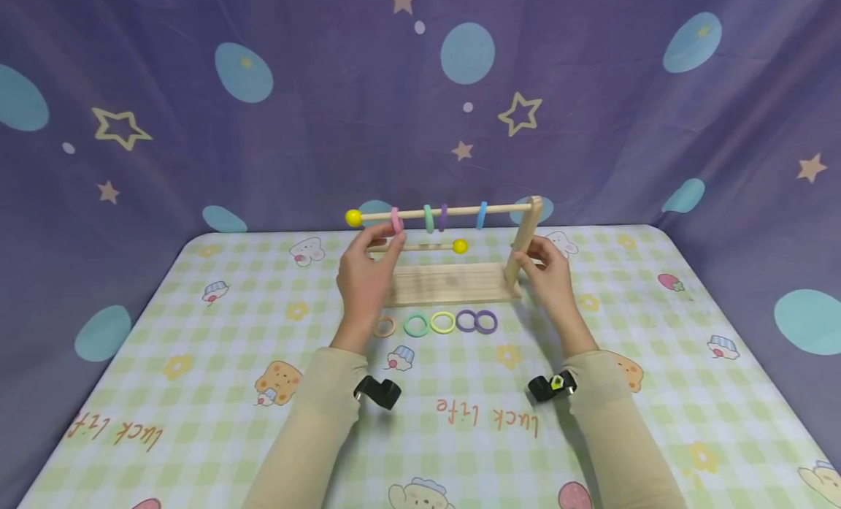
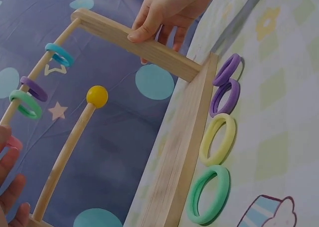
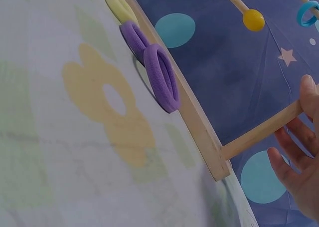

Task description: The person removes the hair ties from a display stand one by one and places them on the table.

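Observation:
A wooden stand (image 1: 453, 284) has a long upper rod with a yellow ball end and a shorter lower rod ending in a yellow ball (image 1: 460, 246). On the upper rod hang a green hair tie (image 1: 429, 218), a purple one (image 1: 443, 217) and a blue one (image 1: 482, 215). Near the rod's left end, my left hand (image 1: 368, 275) pinches a pink hair tie (image 1: 397, 220) that is around the rod. My right hand (image 1: 552, 275) grips the stand's right upright (image 1: 523, 239) between thumb and fingers, also seen in the right wrist view.
In front of the base lies a row of hair ties: orange (image 1: 385, 327), green (image 1: 416, 325), yellow (image 1: 443, 322) and two overlapping purple ones (image 1: 486, 321). A checked tablecloth (image 1: 217, 377) covers the table. Behind it hangs a purple curtain (image 1: 328, 129).

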`<action>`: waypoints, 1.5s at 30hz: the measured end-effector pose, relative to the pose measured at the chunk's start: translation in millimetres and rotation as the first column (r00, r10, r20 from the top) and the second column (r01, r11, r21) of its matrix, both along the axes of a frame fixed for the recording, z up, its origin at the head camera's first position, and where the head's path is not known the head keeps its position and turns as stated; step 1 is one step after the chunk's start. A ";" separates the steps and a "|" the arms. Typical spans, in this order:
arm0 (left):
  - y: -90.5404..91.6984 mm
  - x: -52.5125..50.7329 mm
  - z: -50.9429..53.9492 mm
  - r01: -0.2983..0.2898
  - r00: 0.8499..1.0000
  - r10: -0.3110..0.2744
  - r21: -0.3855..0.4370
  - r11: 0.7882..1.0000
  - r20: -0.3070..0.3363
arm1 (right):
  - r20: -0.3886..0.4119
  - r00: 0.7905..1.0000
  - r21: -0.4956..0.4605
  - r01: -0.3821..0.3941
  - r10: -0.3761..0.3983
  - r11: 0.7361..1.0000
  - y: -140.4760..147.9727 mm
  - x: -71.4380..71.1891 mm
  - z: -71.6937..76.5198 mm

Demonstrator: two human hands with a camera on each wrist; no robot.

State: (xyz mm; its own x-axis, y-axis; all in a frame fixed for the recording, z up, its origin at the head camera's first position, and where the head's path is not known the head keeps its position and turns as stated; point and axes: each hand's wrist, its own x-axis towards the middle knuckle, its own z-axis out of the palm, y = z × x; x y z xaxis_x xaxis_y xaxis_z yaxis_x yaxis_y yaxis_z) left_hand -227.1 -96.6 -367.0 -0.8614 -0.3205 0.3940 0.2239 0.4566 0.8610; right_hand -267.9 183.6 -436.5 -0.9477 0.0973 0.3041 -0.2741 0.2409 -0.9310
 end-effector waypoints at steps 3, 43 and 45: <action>0.5 -0.3 0.5 -0.008 1.000 0.008 -0.004 1.000 0.003 | -0.010 1.000 0.013 0.003 -0.003 1.000 0.1 -0.1 -0.7; -38.1 7.1 6.0 -0.138 0.990 0.138 0.016 0.990 -0.020 | 0.039 0.999 0.027 -0.001 0.000 1.000 -10.4 23.4 32.9; -40.3 7.2 6.1 -0.139 0.990 0.139 0.013 0.990 -0.020 | 0.042 0.999 0.034 0.004 -0.005 0.999 -10.9 24.2 33.6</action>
State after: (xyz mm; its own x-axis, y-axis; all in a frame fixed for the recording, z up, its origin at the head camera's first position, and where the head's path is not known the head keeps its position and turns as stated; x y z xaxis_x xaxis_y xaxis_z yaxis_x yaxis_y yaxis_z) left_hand -219.9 -137.0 -360.8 -0.8000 -0.4409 0.4070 0.1769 0.4749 0.8621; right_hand -243.6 172.7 -402.9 -0.9592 0.0920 0.2673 -0.2338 0.2733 -0.9331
